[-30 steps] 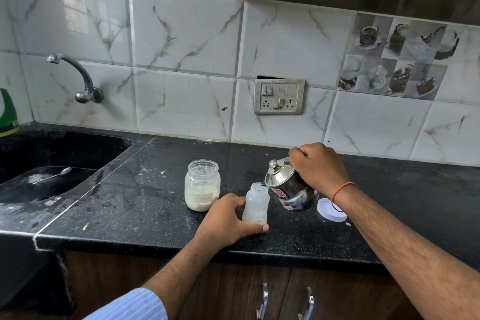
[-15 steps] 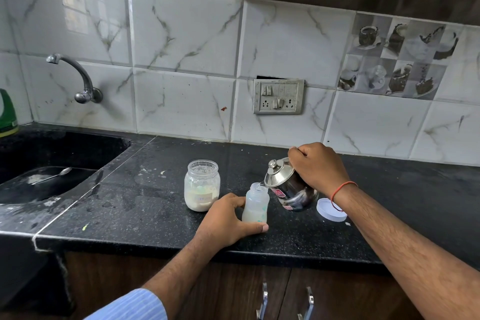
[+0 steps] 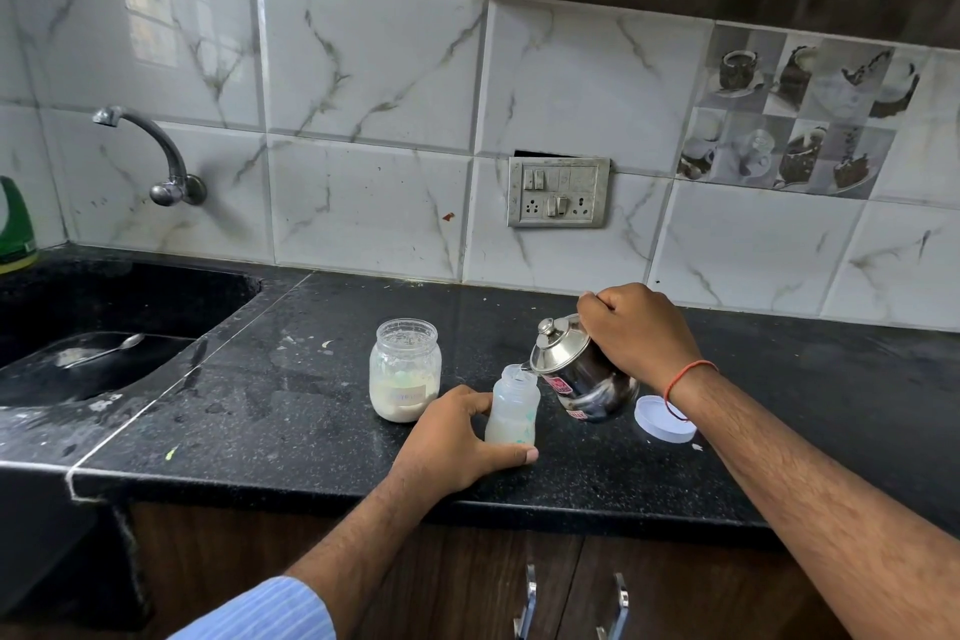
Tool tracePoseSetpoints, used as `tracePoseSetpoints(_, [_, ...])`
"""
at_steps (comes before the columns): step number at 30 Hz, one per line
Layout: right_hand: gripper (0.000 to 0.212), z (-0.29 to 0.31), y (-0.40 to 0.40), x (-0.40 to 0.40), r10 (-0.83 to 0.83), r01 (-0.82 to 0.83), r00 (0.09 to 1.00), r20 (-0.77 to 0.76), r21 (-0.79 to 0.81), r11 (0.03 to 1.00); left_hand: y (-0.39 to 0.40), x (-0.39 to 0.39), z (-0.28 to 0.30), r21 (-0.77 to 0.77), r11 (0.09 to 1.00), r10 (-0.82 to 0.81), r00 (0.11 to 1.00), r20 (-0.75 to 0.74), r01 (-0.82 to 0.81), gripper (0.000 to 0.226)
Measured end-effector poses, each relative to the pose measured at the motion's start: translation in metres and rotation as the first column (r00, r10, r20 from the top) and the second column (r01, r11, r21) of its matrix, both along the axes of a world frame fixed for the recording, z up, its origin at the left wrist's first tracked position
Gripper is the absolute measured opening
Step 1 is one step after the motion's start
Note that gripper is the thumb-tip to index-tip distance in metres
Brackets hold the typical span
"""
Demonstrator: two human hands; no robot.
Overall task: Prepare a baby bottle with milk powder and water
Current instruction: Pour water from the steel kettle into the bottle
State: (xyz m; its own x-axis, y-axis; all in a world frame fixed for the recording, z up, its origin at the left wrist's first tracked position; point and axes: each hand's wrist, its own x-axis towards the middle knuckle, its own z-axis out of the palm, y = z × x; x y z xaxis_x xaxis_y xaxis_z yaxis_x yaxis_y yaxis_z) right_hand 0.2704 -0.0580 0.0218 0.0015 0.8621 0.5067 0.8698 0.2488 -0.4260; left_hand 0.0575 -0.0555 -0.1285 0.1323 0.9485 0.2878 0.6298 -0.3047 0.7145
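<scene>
A small translucent baby bottle [image 3: 514,405] stands open on the black counter [image 3: 291,411], with cloudy white liquid in its lower part. My left hand [image 3: 452,442] grips it from the left, thumb across its base. My right hand [image 3: 636,330] holds a lidded steel kettle [image 3: 579,369] tilted to the left, its spout at the bottle's mouth. An open glass jar [image 3: 405,369] about a third full of milk powder stands just left of the bottle.
A white round lid [image 3: 665,418] lies on the counter under my right wrist. A black sink [image 3: 93,327] with a spoon [image 3: 104,351] in it is at the left, below a wall tap [image 3: 156,156]. The counter's front edge runs just below my left hand.
Nothing has visibly moved: the kettle stays tilted over the bottle and my left hand stays on the bottle.
</scene>
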Motion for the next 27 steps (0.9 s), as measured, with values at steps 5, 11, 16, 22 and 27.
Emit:
tracePoseSetpoints(5, [0.052,0.0003,0.0006,-0.0004,-0.002,0.002,1.000,0.013,0.002,1.000,-0.0013,-0.0002,0.0007,0.013,1.000,-0.003,1.000,0.012,0.003,0.071])
tracePoseSetpoints(11, [0.052,0.0007,0.0007,-0.0010,-0.001,0.001,1.000,0.018,0.001,1.000,-0.0022,-0.0008,0.0018,0.012,1.000,-0.003,1.000,0.000,0.003,0.073])
tracePoseSetpoints(16, [0.052,0.0014,0.0004,-0.0011,-0.001,0.001,1.000,0.025,-0.001,1.000,-0.0014,-0.0016,0.0012,0.008,1.000,-0.001,1.000,-0.001,0.001,0.077])
tracePoseSetpoints(22, [0.051,0.0014,0.0015,0.0001,0.006,-0.006,0.999,0.032,-0.003,1.000,-0.0003,-0.0009,0.0008,-0.001,1.000,0.002,1.000,-0.004,-0.002,0.081])
tracePoseSetpoints(27, [0.053,0.0012,0.0017,-0.0001,0.004,-0.004,1.000,0.031,-0.001,1.000,0.0008,-0.0006,0.0007,-0.004,1.000,-0.002,1.000,-0.003,0.002,0.081])
